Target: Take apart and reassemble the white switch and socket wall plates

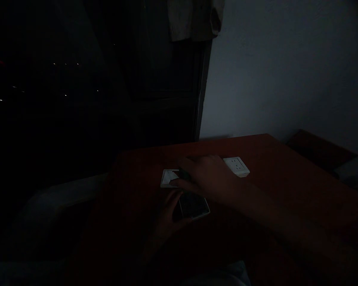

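The dark panel (195, 205), seemingly gripped and steadied by your left hand (167, 218), next needs holding still; whether your right hand (210, 176) grips anything, I cannot tell.

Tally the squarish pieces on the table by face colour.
Pale: 2 (socket panel; pale panel by the right hand)
Dark: 1 (light-rimmed piece by the left hand)
Total: 3
Anything within the right hand is too dark to count.

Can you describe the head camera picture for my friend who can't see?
A left hand curves around a dark square panel with a pale rim on a reddish-brown table in dim light. The right hand is just beyond it, partly covering a white rectangular plate; a white square socket lies farther right.
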A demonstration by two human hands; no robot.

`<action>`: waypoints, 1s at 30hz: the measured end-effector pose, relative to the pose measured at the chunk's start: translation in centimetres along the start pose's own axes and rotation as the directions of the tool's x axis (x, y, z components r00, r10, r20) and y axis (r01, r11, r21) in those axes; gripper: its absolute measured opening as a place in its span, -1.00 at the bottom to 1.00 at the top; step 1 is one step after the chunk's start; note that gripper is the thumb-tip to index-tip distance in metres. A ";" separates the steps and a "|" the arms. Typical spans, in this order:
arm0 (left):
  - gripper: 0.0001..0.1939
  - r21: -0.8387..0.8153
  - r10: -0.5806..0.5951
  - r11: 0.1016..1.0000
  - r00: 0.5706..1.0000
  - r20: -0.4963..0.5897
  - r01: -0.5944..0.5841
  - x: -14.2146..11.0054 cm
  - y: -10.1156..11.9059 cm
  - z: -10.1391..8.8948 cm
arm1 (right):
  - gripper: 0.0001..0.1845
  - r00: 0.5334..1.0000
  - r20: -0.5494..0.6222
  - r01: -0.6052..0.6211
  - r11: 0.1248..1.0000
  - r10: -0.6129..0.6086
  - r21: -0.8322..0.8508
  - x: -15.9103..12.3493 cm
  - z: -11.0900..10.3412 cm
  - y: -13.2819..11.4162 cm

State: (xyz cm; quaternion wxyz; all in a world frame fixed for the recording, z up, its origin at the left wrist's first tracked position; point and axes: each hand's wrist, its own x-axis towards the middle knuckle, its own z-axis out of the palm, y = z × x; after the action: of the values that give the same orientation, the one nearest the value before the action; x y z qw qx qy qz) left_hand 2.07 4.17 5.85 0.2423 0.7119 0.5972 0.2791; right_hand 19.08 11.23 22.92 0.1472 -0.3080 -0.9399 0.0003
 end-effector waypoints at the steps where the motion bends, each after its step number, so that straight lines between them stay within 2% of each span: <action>1: -0.25 -0.012 0.005 1.000 1.000 -0.006 -0.005 0.0 -0.2 0.2 | -0.68 1.000 0.003 0.000 1.000 0.000 0.019 -0.1 -0.1 0.0; 4: -0.24 -0.038 0.028 0.999 1.000 -0.010 -0.029 0.0 -0.7 0.6 | -0.63 0.999 0.030 0.037 0.990 -0.042 0.132 -0.5 -0.4 0.0; 6: -0.25 -0.039 0.023 0.999 1.000 -0.011 -0.024 0.0 -0.8 0.7 | -0.63 0.998 0.029 0.045 0.988 -0.049 0.151 -0.5 -0.3 0.0; 8: -0.26 -0.030 0.011 1.000 1.000 0.001 -0.011 0.0 -0.6 0.5 | -0.69 1.000 -0.001 -0.006 0.998 0.007 0.067 -0.4 0.1 0.0; 10: -0.26 -0.028 0.003 1.000 1.000 0.010 -0.003 -0.1 -0.4 0.4 | -0.62 0.996 -0.040 -0.082 0.996 0.081 -0.037 -0.3 0.5 0.0; 12: -0.26 -0.031 0.005 1.000 1.000 0.013 -0.005 -0.1 -0.3 0.3 | -0.59 0.993 -0.047 -0.114 0.992 0.112 -0.050 -0.3 0.5 0.1; 15: -0.25 -0.037 0.011 0.999 1.000 0.013 -0.010 -0.1 -0.3 0.2 | -0.63 0.999 0.002 -0.034 0.989 0.034 0.143 -0.6 0.1 0.3; 18: -0.25 -0.045 0.007 0.999 1.000 0.011 -0.006 -0.1 -0.4 0.3 | -0.53 0.998 0.035 0.036 0.947 -0.050 0.318 -0.8 -0.3 0.5; 20: -0.26 -0.038 0.003 0.999 1.000 0.005 -0.003 -0.1 -0.4 0.3 | -0.60 1.000 0.023 0.011 0.960 -0.018 0.278 -0.8 -0.1 0.6; 22: -0.26 -0.021 0.003 1.000 1.000 0.000 -0.003 -0.1 -0.4 0.2 | -0.65 0.999 0.003 -0.042 0.986 0.042 0.163 -0.7 0.3 0.5; 25: -0.27 -0.015 0.014 1.000 1.000 0.005 -0.014 0.0 -0.2 0.1 | -0.57 0.996 0.001 -0.092 0.993 0.092 0.072 -0.7 0.4 0.3; 27: -0.26 -0.025 0.027 0.999 1.000 0.015 -0.027 0.1 -0.2 0.1 | -0.56 0.996 0.018 -0.086 0.987 0.084 0.135 -0.8 0.1 0.4; 30: -0.25 -0.044 0.040 0.998 0.999 0.009 -0.039 0.0 -0.5 0.3 | -0.58 0.999 0.041 -0.019 0.957 0.008 0.289 -1.0 -0.2 0.7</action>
State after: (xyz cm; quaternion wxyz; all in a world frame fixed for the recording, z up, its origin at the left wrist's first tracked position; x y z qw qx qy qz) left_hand 1.91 4.23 5.30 0.2552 0.7195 0.5755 0.2931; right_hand 20.33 11.22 22.74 0.1723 -0.2895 -0.9303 0.1450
